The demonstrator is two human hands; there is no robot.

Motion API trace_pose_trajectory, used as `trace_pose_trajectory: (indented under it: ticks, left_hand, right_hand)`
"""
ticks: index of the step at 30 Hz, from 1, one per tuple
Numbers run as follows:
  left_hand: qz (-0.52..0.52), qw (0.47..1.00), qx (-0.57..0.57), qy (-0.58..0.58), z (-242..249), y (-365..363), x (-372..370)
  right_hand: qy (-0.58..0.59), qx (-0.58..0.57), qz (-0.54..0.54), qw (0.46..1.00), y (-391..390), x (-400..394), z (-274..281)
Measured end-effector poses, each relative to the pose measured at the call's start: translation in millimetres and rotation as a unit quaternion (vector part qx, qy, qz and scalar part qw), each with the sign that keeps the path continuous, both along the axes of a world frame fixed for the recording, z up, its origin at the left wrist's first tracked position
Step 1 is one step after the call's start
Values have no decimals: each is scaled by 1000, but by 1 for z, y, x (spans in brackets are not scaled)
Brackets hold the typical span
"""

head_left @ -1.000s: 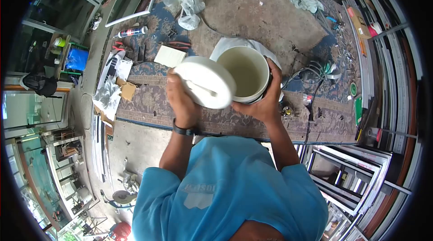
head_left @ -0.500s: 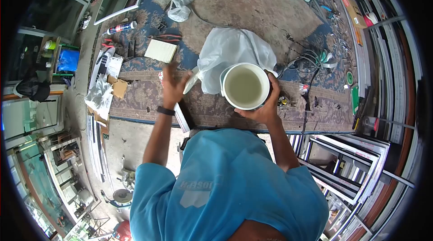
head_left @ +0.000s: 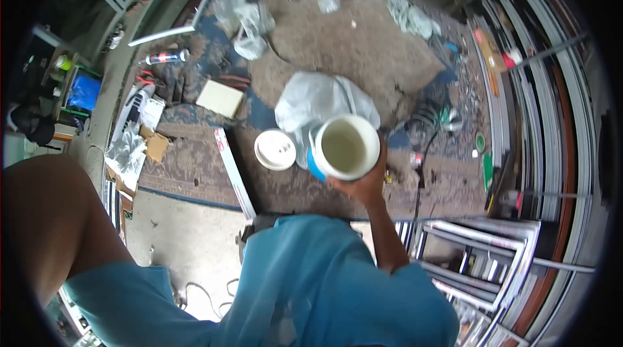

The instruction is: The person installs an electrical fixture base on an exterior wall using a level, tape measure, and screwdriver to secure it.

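Observation:
My right hand [head_left: 361,184] grips an open white tub [head_left: 344,148] from below, holding it over the near edge of the carpet-covered table [head_left: 363,42]. The tub has a blue band on its side and pale cloudy liquid inside. Its round white lid [head_left: 274,149] lies flat on the table just left of the tub. A crumpled clear plastic bag [head_left: 316,97] sits behind both. My left arm [head_left: 48,230] is raised close to the camera at the left edge, and its hand is out of the frame.
A long white strip [head_left: 233,168] lies near the table's front edge. A yellow pad [head_left: 220,98], a sealant tube [head_left: 165,57], plastic bags [head_left: 245,22], rags [head_left: 410,17] and coiled cables [head_left: 431,118] are spread around. Stacked aluminium frames [head_left: 519,152] line the right side.
My left hand carried the lid away from the tub, laid it on the table, then the arm swung up and out of view. The tub stayed in my right hand.

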State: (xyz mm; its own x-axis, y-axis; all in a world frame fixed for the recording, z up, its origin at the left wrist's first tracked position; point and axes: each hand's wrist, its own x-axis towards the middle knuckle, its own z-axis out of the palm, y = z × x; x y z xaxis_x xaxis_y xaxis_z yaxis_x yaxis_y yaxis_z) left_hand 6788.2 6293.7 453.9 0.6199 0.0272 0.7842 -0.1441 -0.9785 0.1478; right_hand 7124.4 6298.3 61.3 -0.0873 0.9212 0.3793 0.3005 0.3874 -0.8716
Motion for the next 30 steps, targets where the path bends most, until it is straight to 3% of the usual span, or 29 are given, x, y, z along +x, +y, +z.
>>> trace_pose_trajectory:
  ticks: [5,6,8,10,14,15,19,26,29,30]
  left_hand:
    - [6,998,34,59,10,-20,5]
    - [7,997,40,63,11,-23,5]
    - [12,997,39,71,19,-25,6]
    - [8,997,22,71,25,-22,10]
    - [6,996,43,74,37,-27,12]
    - [5,996,40,74,39,-25,13]
    - [2,998,47,46,30,-18,13]
    - [1,997,73,37,28,-29,19]
    - [-1,997,75,27,28,-26,23]
    - [-1,997,79,20,29,-27,25]
  right_hand:
    - [6,-6,12,1000,5,-4,12]
    - [5,50,15,999,11,-3,-1]
    - [39,3,25,999,9,-8,9]
    - [-42,-1,-8,999,1,-7,27]
    - [38,53,17,998,12,-11,56]
    - [104,3,32,994,14,-11,50]
    - [-68,68,-23,995,19,-1,94]
    - [60,138,-10,989,30,-11,136]
    - [41,145,-57,987,26,-8,167]
    - [-9,222,-49,974,25,-4,187]
